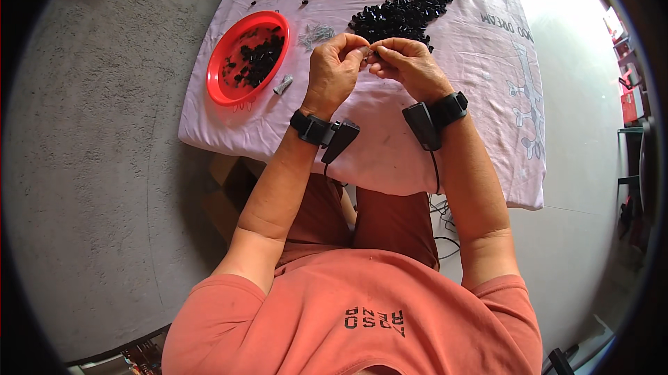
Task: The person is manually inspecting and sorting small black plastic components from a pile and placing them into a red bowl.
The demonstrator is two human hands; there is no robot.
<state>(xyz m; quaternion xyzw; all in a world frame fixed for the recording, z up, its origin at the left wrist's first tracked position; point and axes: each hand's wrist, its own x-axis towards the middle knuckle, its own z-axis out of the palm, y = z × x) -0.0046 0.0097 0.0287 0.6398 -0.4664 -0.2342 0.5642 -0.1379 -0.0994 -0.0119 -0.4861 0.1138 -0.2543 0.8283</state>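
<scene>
The fingertips of the left hand (335, 69) and the right hand (414, 69) are brought close together over the table, thumbs bent in. Between them a tiny dark piece (370, 53) seems to be pinched; its shape is mostly hidden by the fingers, so it cannot be told which hand has the firmer hold. It is probably light, hard and a bit slippery, so it is best held by its sides with thumb and first finger.

Just past the hands, a pile of small shiny black pieces (400, 17) is spread to the far side. A little heap of thin silver-grey pins (318, 35) is set just left of it. Farther left, a round red plastic bowl (214, 77) is partly filled with more black bits (262, 62). Near it, a small grey crumpled lump (283, 85) is left on the pale pink cloth (379, 145).
</scene>
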